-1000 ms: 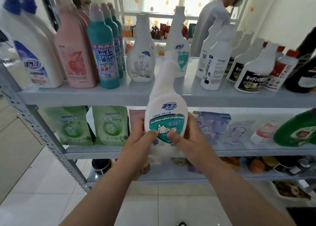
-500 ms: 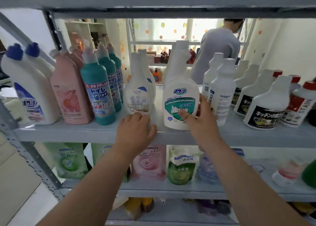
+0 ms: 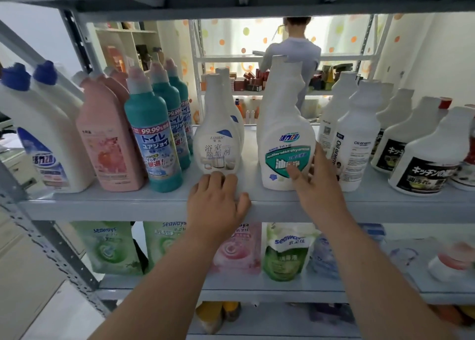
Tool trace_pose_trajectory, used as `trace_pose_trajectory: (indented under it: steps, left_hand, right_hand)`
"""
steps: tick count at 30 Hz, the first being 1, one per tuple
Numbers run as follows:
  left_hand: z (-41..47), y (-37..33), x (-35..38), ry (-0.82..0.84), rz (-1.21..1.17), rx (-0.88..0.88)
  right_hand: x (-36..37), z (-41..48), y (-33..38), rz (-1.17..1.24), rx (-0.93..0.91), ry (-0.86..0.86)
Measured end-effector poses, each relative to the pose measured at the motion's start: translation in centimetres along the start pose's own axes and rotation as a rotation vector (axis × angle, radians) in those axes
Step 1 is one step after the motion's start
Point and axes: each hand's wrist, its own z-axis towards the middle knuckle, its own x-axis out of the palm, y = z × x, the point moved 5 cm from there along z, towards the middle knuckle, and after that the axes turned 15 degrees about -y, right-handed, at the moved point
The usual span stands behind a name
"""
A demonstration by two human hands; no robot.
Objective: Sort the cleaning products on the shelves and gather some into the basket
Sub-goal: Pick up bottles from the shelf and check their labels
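Observation:
A white bottle with a green label (image 3: pixel 282 133) stands upright on the grey middle shelf (image 3: pixel 128 206). My right hand (image 3: pixel 316 185) holds its lower right side, thumb on the label and fingers round the back. My left hand (image 3: pixel 216 203) rests on the shelf's front edge with bent, relaxed fingers, just in front of a white bathroom-cleaner bottle (image 3: pixel 216 139). It holds nothing. No basket is in view.
The same shelf carries white bottles with blue caps (image 3: pixel 38 133), pink bottles (image 3: pixel 108 144), teal bottles (image 3: pixel 151 139), white "Oil enemy" bottles (image 3: pixel 357 139) and black-labelled bottles (image 3: pixel 426 164). Refill pouches (image 3: pixel 113 249) line the lower shelf. A person (image 3: pixel 293 54) stands behind the rack.
Both hands carried the green-label bottle up from below and stood it on the middle shelf. My left hand let go and settled on the shelf edge.

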Motion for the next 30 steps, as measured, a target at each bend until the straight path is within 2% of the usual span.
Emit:
trace_pose_trajectory:
  steps: [6, 10, 15, 20, 23, 26, 30]
  left_hand:
    - [0.0, 0.2, 0.1, 0.065, 0.003, -0.016]
    - [-0.1, 0.4, 0.1, 0.062, -0.005, -0.013]
    - [0.0, 0.4, 0.1, 0.052, -0.02, -0.022]
    - [-0.8, -0.5, -0.7, 0.045, -0.012, -0.087]
    - [-2.3, -3.7, -1.9, -0.023, -0.137, -0.09]
    - [-3.6, -10.5, -2.6, -0.104, -0.346, -0.039]
    - [-1.5, -18.1, -0.8, -0.07, -0.579, -0.223]
  right_hand:
    - [-0.1, -0.9, 0.7, -0.189, -0.024, -0.046]
    - [-0.7, -3.3, 0.9, -0.417, -0.021, 0.028]
    - [-4.0, -7.4, -0.3, -0.68, -0.428, 0.142]
    - [-9.5, -6.9, -2.2, -0.714, -0.514, 0.115]
    - [-13.2, -5.6, -3.6, -0.746, -0.54, 0.117]
    - [-16.5, -4.1, -5.3, -0.755, -0.583, 0.103]
    - [-17.9, -3.0, -7.3, -0.773, -0.655, 0.136]
